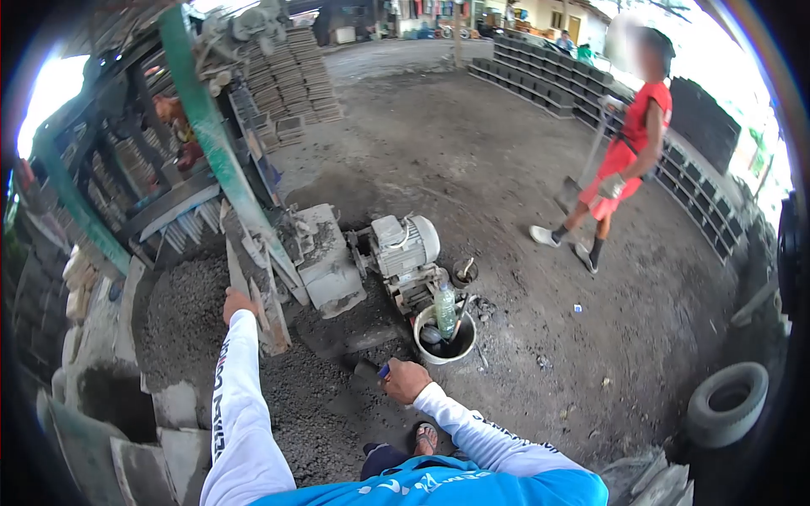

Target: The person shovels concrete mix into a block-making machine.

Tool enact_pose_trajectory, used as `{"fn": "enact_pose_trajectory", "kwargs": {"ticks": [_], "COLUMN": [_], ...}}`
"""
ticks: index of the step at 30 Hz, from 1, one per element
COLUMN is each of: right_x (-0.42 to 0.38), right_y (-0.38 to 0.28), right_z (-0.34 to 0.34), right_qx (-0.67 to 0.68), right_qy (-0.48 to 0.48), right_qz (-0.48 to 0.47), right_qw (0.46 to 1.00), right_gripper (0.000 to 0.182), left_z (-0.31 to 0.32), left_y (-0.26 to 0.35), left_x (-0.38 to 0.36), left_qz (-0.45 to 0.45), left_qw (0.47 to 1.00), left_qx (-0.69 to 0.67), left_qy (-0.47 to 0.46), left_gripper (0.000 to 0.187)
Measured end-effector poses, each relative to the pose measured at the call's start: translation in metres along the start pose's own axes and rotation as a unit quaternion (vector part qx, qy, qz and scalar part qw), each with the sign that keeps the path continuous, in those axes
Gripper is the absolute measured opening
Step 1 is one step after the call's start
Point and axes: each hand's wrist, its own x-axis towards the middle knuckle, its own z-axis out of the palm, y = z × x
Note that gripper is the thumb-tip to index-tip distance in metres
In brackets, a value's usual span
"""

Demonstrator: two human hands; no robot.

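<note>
Holding dark tool (366, 370) in right grip (407, 382), jutting toward ten o'clock; touching plank (237, 266) with left grip (240, 306), can't tell how closed; with pale bucket (442, 357) nearby at right grip's one o'clock.

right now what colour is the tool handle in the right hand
Blue, on the bit of handle showing; best seen in the head view.

Dark, blue-handled tool (368, 371); green post (202, 118)

Left hand (240, 305) stretched forward, left arm (245, 401) nearly straight, right hand (406, 382) curled
</note>
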Motion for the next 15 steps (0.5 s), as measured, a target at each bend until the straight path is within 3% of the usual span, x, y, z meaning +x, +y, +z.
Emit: {"fn": "enact_pose_trajectory", "kwargs": {"ticks": [15], "right_x": [-0.012], "right_y": [0.007], "right_z": [-0.005], "right_qx": [0.005], "right_qy": [0.015], "right_qz": [0.011], "right_qw": [1.0], "right_gripper": [0.034], "left_z": [-0.003], "left_y": [0.004], "left_x": [-0.01], "left_qz": [0.004], "left_qw": [1.0], "left_qx": [-0.012], "left_qy": [0.02], "left_gripper": [0.047]}}
